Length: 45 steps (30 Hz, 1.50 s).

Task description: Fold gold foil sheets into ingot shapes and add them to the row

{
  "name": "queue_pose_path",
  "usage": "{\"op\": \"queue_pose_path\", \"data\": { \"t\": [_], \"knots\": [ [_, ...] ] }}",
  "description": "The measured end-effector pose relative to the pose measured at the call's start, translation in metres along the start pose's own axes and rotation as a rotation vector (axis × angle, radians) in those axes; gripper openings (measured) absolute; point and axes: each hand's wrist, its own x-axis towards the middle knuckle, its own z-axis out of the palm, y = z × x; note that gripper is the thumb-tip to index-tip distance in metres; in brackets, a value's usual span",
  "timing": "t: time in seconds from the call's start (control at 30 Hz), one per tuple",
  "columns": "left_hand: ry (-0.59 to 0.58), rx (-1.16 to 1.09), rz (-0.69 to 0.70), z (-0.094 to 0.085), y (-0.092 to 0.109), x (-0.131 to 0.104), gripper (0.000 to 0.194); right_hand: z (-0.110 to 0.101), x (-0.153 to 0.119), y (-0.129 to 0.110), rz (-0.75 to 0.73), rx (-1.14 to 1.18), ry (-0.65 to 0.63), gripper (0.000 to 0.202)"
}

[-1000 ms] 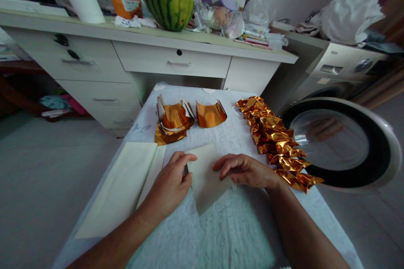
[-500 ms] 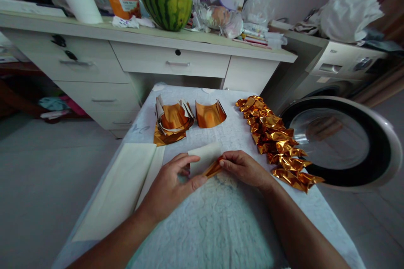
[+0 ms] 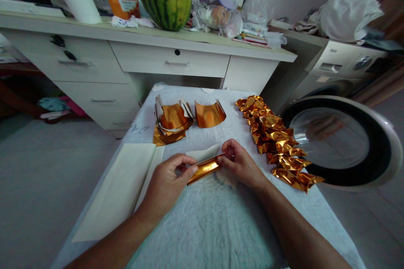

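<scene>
Between my hands is a sheet of gold foil paper, its near edge rolled over so the shiny side shows and its pale back faces up behind. My left hand pinches the left end of the fold between thumb and fingers. At the right end, my right hand grips it the same way. Beyond them lie a stack of curled gold foil sheets and a single curled gold sheet. To the right runs a row of folded gold foil pieces.
A long pale paper sheet lies along the left side of the cloth-covered table. Behind stands a white desk carrying half a watermelon and bags. The open washing machine door is close to the table's right edge.
The foil paper's near edge has been turned over, so a wide shiny gold strip now shows. My right hand has shifted slightly up, with its fingers raised at the fold's right end.
</scene>
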Motion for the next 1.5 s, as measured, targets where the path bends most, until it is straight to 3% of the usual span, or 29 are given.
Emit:
{"op": "queue_pose_path", "data": {
  "t": [0.07,0.13,0.27,0.5,0.77,1.3,1.5],
  "knots": [
    [0.005,-0.029,-0.026,0.000,-0.001,0.000,0.013,0.001,-0.001,-0.001,-0.002,-0.013,0.058,0.052],
    [0.009,-0.051,-0.048,0.000,-0.002,0.000,0.014,0.002,-0.001,-0.003,-0.005,0.020,0.033,0.059],
    [0.008,-0.095,-0.048,0.002,-0.005,0.000,0.014,0.003,0.000,-0.007,0.030,0.205,-0.102,0.038],
    [0.026,-0.255,-0.034,0.004,-0.009,0.000,0.048,0.006,0.002,-0.007,0.100,0.303,-0.054,0.039],
    [-0.058,-0.353,-0.136,-0.001,-0.005,0.000,0.023,0.009,0.000,-0.008,0.079,0.278,-0.046,0.041],
    [-0.014,-0.344,-0.159,-0.001,0.001,0.002,0.025,0.005,-0.002,-0.005,0.031,0.167,-0.040,0.040],
    [-0.064,-0.293,-0.160,-0.002,-0.003,0.002,0.030,0.004,-0.002,-0.008,0.027,0.177,-0.049,0.039]
  ]
}}
